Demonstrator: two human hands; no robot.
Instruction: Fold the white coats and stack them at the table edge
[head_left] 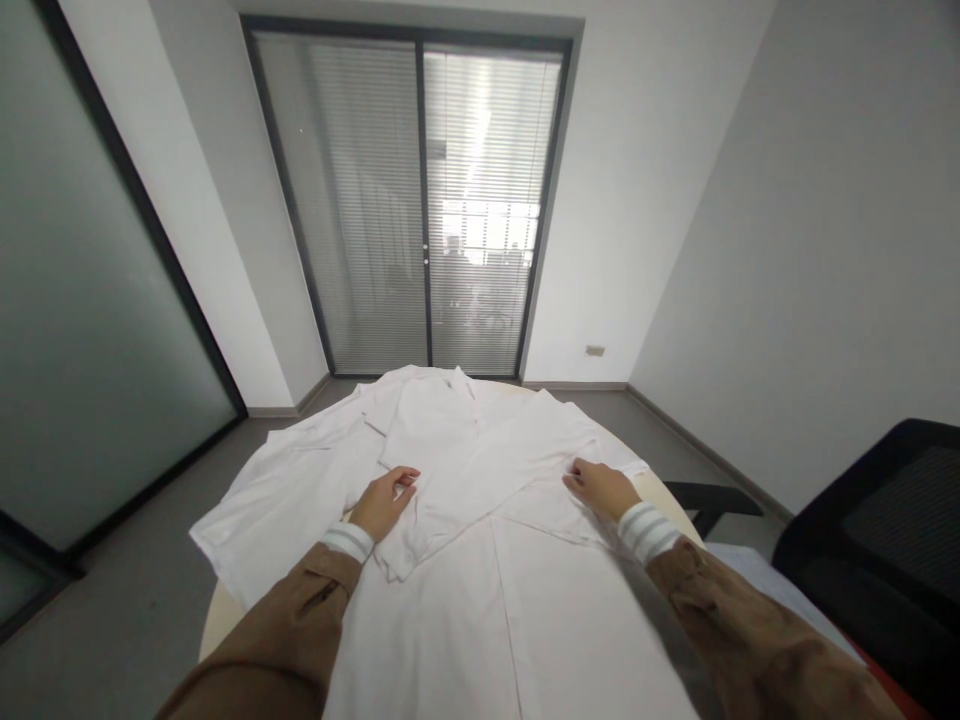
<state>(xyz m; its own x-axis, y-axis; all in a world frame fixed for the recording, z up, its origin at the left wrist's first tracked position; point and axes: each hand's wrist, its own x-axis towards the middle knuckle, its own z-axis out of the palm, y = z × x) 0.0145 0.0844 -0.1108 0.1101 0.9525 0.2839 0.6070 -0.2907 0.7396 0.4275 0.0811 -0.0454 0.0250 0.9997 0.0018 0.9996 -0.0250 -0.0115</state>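
A white long garment, which looks like a coat or shirt [450,630], lies spread over the table and hangs toward me past the near edge. Its sleeves are folded across the upper part. My left hand [381,503] rests at the left folded sleeve, with curved fingers and a gap between thumb and forefinger. On the other side my right hand [602,490] has its fingers closed on the cloth near the right sleeve. Its fingertips are partly hidden. More white cloth [277,490] lies beneath and to the left.
The round table's pale rim [667,505] shows at the right. A black office chair [885,540] stands close on the right, with an armrest [716,497] near the table. Beyond are a glass door with blinds [484,290] and a wall socket [595,351].
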